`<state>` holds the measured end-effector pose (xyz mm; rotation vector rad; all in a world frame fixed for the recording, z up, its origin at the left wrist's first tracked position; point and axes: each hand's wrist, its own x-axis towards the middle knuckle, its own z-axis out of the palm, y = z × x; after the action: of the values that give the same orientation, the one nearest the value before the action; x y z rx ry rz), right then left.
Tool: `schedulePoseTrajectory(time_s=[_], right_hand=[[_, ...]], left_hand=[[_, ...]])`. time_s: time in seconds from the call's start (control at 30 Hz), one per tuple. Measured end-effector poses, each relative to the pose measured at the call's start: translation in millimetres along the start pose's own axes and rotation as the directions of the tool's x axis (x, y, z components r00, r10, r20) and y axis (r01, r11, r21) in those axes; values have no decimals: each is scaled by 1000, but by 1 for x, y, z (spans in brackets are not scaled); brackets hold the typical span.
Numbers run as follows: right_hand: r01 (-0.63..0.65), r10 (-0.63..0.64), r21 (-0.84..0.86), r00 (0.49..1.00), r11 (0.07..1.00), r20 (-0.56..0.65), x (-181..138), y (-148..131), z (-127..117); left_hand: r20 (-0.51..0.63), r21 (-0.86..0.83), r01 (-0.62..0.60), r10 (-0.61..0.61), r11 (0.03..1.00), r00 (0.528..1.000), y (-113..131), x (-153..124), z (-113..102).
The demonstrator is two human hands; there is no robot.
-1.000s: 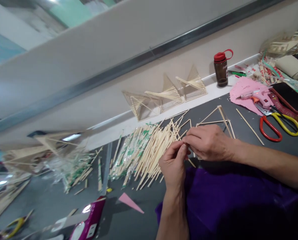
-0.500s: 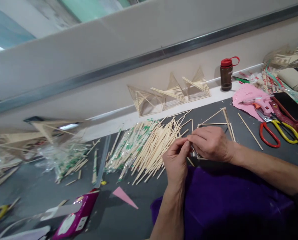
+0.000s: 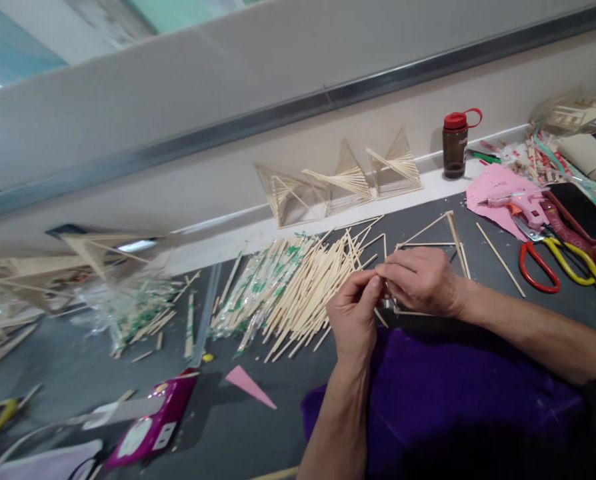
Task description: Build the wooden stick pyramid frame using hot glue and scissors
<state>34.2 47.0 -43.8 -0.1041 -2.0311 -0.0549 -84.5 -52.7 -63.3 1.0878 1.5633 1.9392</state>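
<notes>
My left hand [image 3: 354, 308] and my right hand [image 3: 421, 280] meet fingertip to fingertip above the dark table, both closed in a pinch. Whatever lies between the fingers is too small and too covered to make out. Behind and beneath my right hand is a stick frame [image 3: 457, 243] of thin wooden sticks, partly hidden by that hand. Just left of my left hand spreads a loose pile of wooden sticks [image 3: 311, 290]. One single stick [image 3: 501, 259] lies apart, to the right of the frame.
Finished-looking stick models [image 3: 339, 181] stand along the wall near a bottle [image 3: 455, 148]. On the right are a pink glue gun [image 3: 525, 203], scissors [image 3: 541, 267] and a phone [image 3: 585, 208]. Left lie wrapped sticks [image 3: 263, 283], a pink triangle [image 3: 251, 385] and a purple power strip [image 3: 153, 419].
The view has shifted very slightly. Both hands stay together in nearly the same pinch, and nothing on the table has visibly moved.
</notes>
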Motion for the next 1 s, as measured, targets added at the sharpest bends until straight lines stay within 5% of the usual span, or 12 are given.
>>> schedulePoseTrajectory(time_s=[0.33, 0.57, 0.77, 1.0], right_hand=[[-10, 10, 20, 1000, 1000, -17, 0, 1, 0], [-49, 44, 49, 994, 998, 97, -1, 2, -1], [-235, 157, 252, 943, 939, 294, 6, 2, -12], [-472, 387, 348, 876, 810, 287, 17, 16, -18]], left_hand=[[-9, 29, -40, 41, 999, 999, 0, -1, 3], [-17, 43, -48, 49, 998, 999, 3, -1, 3], [-54, 38, -30, 32, 999, 998, 6, 0, 4], [-86, 35, 41, -38, 999, 996, 7, -1, 6]])
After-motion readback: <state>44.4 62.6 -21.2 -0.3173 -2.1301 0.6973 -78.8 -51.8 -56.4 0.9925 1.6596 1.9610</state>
